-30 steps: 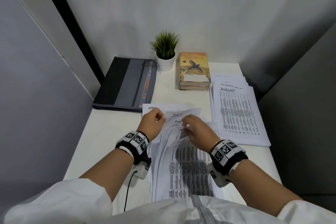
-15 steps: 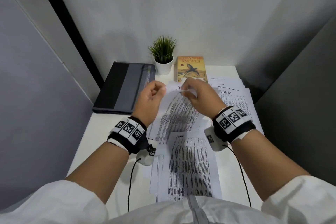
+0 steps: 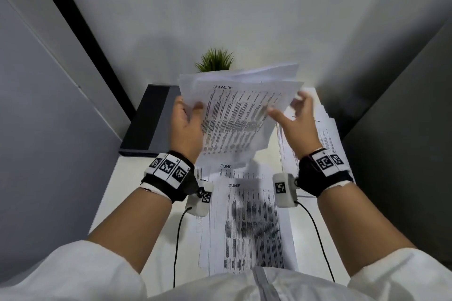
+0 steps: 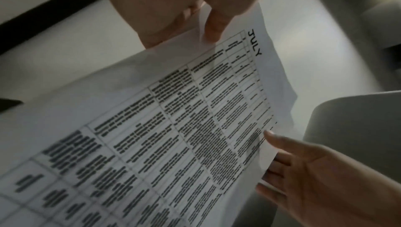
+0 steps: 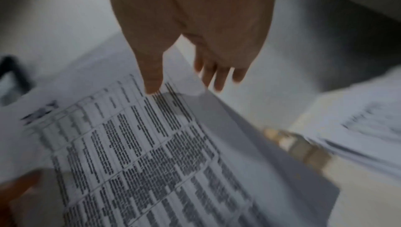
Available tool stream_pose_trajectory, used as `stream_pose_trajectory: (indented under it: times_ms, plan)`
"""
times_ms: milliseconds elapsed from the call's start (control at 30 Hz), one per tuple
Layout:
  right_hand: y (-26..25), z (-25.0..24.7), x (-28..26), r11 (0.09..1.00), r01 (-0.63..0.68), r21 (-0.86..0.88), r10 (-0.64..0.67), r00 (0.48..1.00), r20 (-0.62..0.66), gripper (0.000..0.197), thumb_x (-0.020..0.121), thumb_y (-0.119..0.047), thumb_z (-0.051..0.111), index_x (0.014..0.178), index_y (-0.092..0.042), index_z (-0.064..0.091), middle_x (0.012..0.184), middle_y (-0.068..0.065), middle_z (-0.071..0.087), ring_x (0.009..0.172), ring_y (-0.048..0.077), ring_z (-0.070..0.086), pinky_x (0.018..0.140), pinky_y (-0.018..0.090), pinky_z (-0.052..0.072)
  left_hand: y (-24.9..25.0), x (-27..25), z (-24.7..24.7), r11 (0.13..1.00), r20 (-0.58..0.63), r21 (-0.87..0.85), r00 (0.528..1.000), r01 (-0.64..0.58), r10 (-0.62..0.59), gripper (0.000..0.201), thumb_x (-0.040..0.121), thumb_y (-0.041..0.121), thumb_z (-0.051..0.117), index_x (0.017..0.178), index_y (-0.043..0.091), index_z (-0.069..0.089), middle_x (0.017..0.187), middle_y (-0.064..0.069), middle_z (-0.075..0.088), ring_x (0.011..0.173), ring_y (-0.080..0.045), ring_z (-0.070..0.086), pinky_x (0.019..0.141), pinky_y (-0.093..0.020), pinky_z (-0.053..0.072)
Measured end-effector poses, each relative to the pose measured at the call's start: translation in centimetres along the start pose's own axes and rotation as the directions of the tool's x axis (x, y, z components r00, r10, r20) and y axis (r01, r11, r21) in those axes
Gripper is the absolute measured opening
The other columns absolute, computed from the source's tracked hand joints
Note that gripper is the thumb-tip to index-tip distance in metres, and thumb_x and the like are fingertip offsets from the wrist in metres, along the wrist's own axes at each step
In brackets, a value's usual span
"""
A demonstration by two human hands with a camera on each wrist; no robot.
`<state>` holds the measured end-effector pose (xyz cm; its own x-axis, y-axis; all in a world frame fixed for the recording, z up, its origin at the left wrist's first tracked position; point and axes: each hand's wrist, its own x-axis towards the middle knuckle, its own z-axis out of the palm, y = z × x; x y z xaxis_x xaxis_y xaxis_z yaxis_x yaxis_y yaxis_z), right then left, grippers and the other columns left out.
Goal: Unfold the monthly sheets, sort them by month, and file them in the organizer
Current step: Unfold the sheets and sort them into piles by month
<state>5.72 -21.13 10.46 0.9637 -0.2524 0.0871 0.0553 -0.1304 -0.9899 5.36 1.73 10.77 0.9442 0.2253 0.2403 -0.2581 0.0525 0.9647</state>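
Note:
A bundle of July sheets (image 3: 239,115) hangs in the air above the table, its printed table facing me. My left hand (image 3: 187,122) pinches its left edge, thumb on the front and fingers behind; the left wrist view shows that thumb beside the JULY heading (image 4: 255,43). At the bundle's right edge is my right hand (image 3: 297,117), fingers spread and straight, thumb tip touching the print (image 5: 152,86). June sheets (image 3: 249,222) lie flat on the table below. The dark grey organizer (image 3: 146,127) lies closed at the back left.
A stack of sheets (image 3: 327,139) lies on the right of the white table (image 3: 115,193), partly under my right wrist. A small green plant (image 3: 215,60) stands at the back behind the raised paper. Grey walls close in on both sides.
Both hands rose from the table with the folded July bundle, which has opened out. My right hand went from pinching its top edge to spread fingers at its right edge.

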Motion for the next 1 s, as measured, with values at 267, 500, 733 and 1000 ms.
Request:
stream_pose_trajectory:
  times_ms: [267,500,733,1000]
  plan:
    - [3.3,0.1,-0.2,0.981,-0.039,0.188,0.042,0.999,-0.007,0.02,0.09,-0.019,0.064,0.109,-0.024,0.064,0.108,-0.004,0.071,0.102,0.013,0.066,0.086,0.031,0.053,-3.0,-3.1,2.2,0.988,0.023,0.151,0.999,-0.042,0.039,0.037,0.099,0.043,0.04,0.131,0.026,0.036,0.115,0.014,0.062,0.107,-0.006,0.061,0.089,-0.024,0.052]
    - [8.0,1.1,-1.7,0.941,-0.276,0.195,0.268,0.961,0.066,0.027,0.088,-0.017,0.065,0.114,-0.022,0.063,0.107,-0.002,0.071,0.104,0.022,0.065,0.087,0.04,0.052,-7.5,-4.6,1.0,0.974,-0.002,0.214,0.998,0.069,-0.07,0.021,0.093,0.046,0.042,0.109,0.033,0.036,0.096,0.012,0.057,0.08,0.003,0.059,0.072,-0.026,0.053]
    - [9.7,2.7,-1.7,0.901,-0.369,0.23,0.383,0.924,-0.017,0.017,0.075,-0.009,0.071,0.088,-0.019,0.071,0.087,-0.003,0.073,0.091,0.022,0.064,0.079,0.036,0.052,-9.7,-4.1,0.6,0.956,-0.095,0.193,0.974,0.219,-0.204,0.047,0.095,0.037,0.043,0.137,0.017,0.032,0.109,0.008,0.059,0.092,0.009,0.06,0.077,-0.013,0.051]
    - [9.8,2.9,-1.8,0.911,-0.346,0.223,0.355,0.935,0.003,0.016,0.075,-0.006,0.068,0.081,-0.02,0.071,0.089,-0.005,0.072,0.097,0.021,0.062,0.086,0.039,0.05,-9.5,-4.0,0.5,0.911,-0.076,0.272,0.951,0.31,-0.301,0.046,0.1,0.034,0.041,0.14,0.012,0.035,0.134,-0.009,0.054,0.12,-0.018,0.054,0.104,-0.041,0.044]
